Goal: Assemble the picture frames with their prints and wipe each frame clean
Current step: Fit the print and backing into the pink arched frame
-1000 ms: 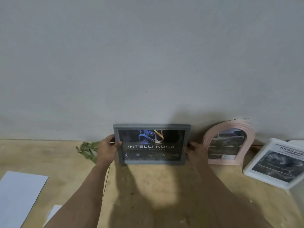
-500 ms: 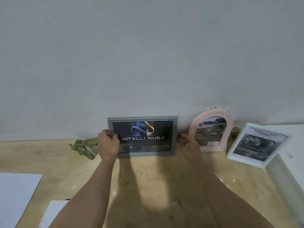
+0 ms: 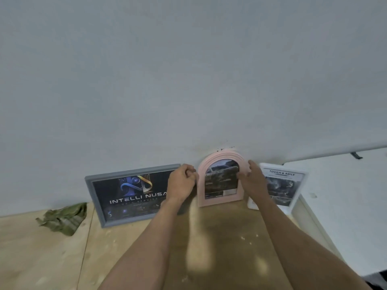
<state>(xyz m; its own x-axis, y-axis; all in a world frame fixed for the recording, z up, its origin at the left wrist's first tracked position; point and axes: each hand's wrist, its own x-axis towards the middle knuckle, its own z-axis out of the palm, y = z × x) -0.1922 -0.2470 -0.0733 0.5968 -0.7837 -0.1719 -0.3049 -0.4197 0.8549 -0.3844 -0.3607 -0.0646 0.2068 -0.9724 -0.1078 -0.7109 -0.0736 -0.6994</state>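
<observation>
Three frames with prints lean against the wall. A pink arched frame (image 3: 217, 203) stands in the middle. My left hand (image 3: 181, 184) is curled at its left edge. At its right edge is my right hand (image 3: 252, 181), thumb across the front and fingers behind. Left of it leans a grey frame (image 3: 98, 203) with a dark "INTELLI NUSA" print; my left forearm covers its right end. To the right, a white frame (image 3: 297, 192) with a "TOUGH & AGILE" print tilts back behind my right wrist. A crumpled green cloth (image 3: 62, 218) lies at the far left.
The frames stand on a wooden tabletop (image 3: 209, 254) against a plain grey wall (image 3: 188, 80). A white block or counter (image 3: 345, 195) rises at the right, close to the white frame.
Both hands have let go of the grey frame, which now leans on the wall, and moved right to the pink arched frame. The view has shifted right.
</observation>
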